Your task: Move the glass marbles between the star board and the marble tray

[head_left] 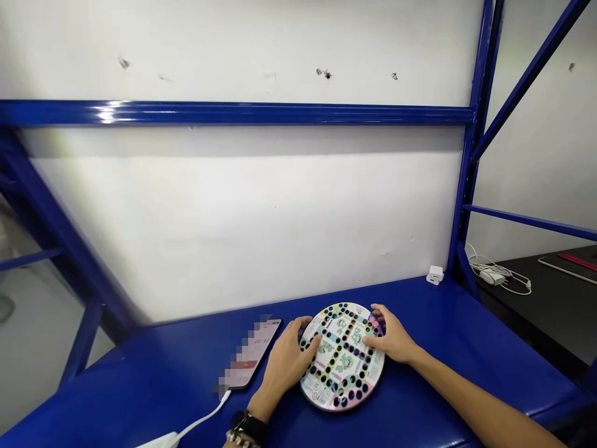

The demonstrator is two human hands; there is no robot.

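Note:
A round game board point(342, 364) with pastel printing and rows of dark round holes lies flat on the blue shelf top. My left hand point(286, 361) grips its near left edge, fingers spread across the rim. My right hand point(392, 336) holds the right side, with its fingers curled around the far rim and its thumb on the board face. Both hands hide parts of the rim. A black wristwatch point(247, 426) sits on my left wrist.
A smartphone point(249, 354) with a blurred screen lies left of the board, a white charging cable point(200, 420) trailing from it. A white plug point(435, 274) stands at the back right corner of the blue shelf top point(153, 373). Blue steel uprights frame the shelf; a black table with cables lies right.

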